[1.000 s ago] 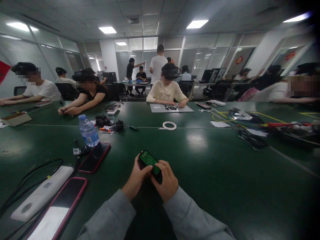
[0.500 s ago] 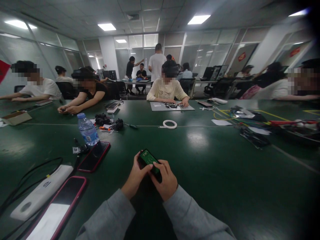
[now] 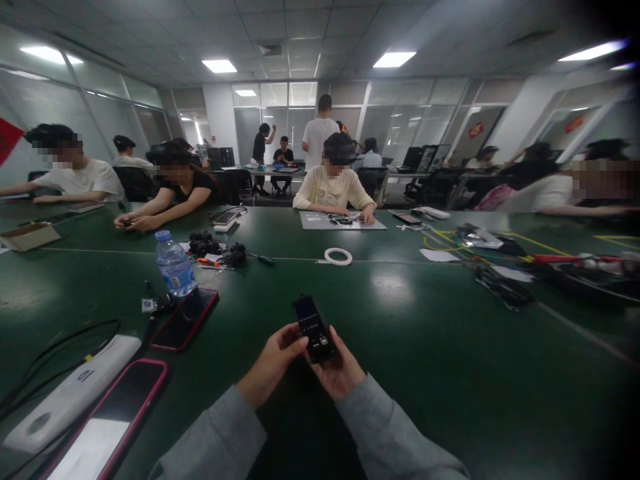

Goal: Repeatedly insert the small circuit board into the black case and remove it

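Note:
A small black device (image 3: 314, 327) with a dark screen and a small light square near its lower end is held above the green table (image 3: 450, 373). My left hand (image 3: 277, 353) grips its left side, the thumb resting on the lower left of its face. From the right and below, my right hand (image 3: 340, 367) supports it, fingers wrapped round the edge. The device leans with its top toward the left.
On the left lie a red-edged phone (image 3: 185, 320), a larger pink-edged phone (image 3: 113, 417), a white power bank (image 3: 75, 390) with cables and a water bottle (image 3: 175, 263). A white tape ring (image 3: 339, 257) lies ahead. People sit across the table.
The device's face has changed from a green circuit board to a dark screen. My right hand has shifted from over its face to beneath its right side, and my right thumb has moved off it.

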Demonstrator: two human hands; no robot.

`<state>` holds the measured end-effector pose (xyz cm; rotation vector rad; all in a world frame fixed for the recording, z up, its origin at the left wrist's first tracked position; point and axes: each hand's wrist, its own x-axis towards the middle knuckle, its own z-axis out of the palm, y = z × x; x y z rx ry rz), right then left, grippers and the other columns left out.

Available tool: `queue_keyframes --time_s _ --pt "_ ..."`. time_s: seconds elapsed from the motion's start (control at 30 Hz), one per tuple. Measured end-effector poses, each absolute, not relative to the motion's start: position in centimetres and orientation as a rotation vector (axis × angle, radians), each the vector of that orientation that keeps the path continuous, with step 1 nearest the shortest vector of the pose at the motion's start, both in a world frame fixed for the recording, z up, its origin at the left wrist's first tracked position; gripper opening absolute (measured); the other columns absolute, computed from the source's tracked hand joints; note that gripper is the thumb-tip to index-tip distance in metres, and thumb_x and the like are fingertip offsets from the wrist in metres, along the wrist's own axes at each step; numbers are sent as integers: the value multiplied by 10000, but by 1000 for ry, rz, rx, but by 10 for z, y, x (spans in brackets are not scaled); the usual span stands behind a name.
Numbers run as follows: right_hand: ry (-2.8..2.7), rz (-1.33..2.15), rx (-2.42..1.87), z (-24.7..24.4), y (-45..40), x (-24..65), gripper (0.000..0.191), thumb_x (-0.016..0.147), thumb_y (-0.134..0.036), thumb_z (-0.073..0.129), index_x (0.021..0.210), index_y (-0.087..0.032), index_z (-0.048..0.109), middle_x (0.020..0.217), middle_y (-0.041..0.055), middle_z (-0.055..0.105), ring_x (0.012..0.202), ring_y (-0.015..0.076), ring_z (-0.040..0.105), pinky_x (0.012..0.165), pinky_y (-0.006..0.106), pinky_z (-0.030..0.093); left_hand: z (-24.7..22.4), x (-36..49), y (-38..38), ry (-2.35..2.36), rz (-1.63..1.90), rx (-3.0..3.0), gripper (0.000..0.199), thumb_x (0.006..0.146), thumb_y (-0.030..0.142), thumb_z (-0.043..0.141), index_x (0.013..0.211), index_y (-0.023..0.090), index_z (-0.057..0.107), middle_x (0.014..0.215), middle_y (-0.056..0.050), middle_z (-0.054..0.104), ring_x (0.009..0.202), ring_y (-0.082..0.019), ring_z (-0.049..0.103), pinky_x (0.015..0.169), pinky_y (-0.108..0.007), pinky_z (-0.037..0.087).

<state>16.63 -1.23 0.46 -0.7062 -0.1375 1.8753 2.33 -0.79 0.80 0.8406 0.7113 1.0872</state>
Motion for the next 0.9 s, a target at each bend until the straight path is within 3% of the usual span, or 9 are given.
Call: queue_keyframes --time_s 0.23,0.57,0.77,0.9 --pt "-164 1989 -655 -8 -11 164 402 626 -363 782 910 -120 634 889 69 654 773 157 626 693 252 538 7 21 -9 811 1103 1003 411 677 247 715 1059 142 604 1094 -117 614 1049 -235 548 959 -388 368" --pt "-689 1758 -660 -18 -8 170 388 693 -428 720 923 -124 646 905 84 637 849 199 589 773 323 452 17 18 -10 1005 1077 991 412 665 353 710 998 124 631 1074 -150 624 1007 -255 572 908 -389 390" --pt "-765 1685 -753 -14 -8 173 438 577 -307 816 935 -137 631 935 74 628 883 200 586 807 323 444 18 18 -9 1032 1060 1016 429 638 376 726 979 129 643 1048 -145 639 998 -253 576 915 -389 378" --pt "-767 1705 -741 -14 -8 174 436 598 -338 804 934 -117 634 911 87 635 856 203 601 789 319 448 19 19 -10 1049 1067 1034 423 639 389 720 961 123 648 1011 -139 648 958 -251 585 892 -388 386"
